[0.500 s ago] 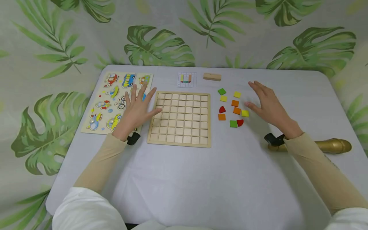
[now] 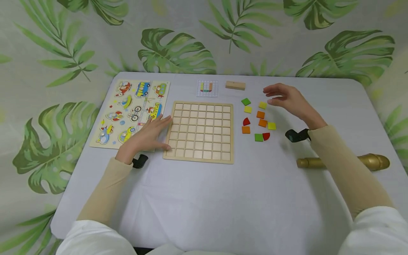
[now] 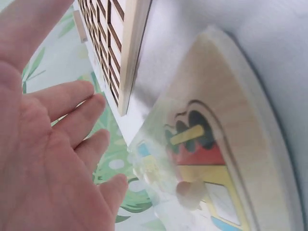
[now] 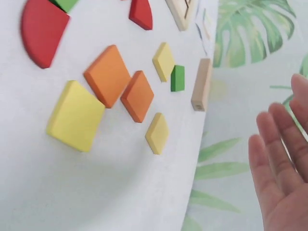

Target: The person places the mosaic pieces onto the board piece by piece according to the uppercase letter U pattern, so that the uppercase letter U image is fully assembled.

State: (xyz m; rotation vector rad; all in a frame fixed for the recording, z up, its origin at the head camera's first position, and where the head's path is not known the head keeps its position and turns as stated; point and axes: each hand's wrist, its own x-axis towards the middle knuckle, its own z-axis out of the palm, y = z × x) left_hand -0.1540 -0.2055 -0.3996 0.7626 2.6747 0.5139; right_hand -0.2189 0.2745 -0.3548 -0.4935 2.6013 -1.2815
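Observation:
A wooden grid board (image 2: 198, 161) with square recesses lies mid-table. My left hand (image 2: 145, 136) is at its left edge, thumb and fingertips right by the rim, holding nothing; the left wrist view shows the palm with fingers extended. To the board's right are scattered coloured tiles: a yellow square (image 2: 262, 105), an orange square (image 2: 260, 114), a green square (image 2: 245, 102), a red quarter-circle (image 2: 246, 121) and several more. My right hand (image 2: 288, 101) hovers just right of the rear yellow square, fingers loosely bent, with nothing in them. Its fingers (image 4: 274, 159) appear free in the right wrist view.
A picture puzzle board (image 2: 109, 106) with vehicles lies left of the grid board. Behind are a card (image 2: 199, 92) printed with a coloured U shape on a grid and a wooden block (image 2: 235, 85). A gold-coloured object (image 2: 376, 162) lies beneath the right forearm.
My left hand has moved down and slightly left, to the grid board's left edge. My right hand has shifted left and away from me, its fingers more bent. The tiles lie as before.

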